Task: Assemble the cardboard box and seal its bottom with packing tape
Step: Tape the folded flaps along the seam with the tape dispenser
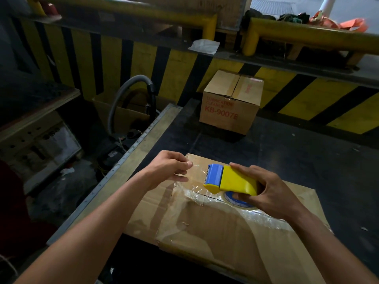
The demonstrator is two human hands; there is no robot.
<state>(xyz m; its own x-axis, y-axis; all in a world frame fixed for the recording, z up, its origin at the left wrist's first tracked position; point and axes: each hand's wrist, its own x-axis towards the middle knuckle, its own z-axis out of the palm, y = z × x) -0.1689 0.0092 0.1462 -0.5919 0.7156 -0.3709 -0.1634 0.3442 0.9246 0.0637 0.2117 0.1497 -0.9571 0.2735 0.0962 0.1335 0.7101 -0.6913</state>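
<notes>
The right grip (266, 193) curls round the yellow-and-blue tape dispenser (231, 179). At its 9 o'clock the left grip (170, 171) pinches the end of the clear tape (198, 171). Beneath both lies the cardboard box (215, 232), on the table (297, 152). A second box (231, 101) stands at 12 o'clock.

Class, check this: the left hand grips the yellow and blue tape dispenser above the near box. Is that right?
No. The head view shows the right hand gripping the dispenser above the near box; the left hand pinches the tape.
</notes>
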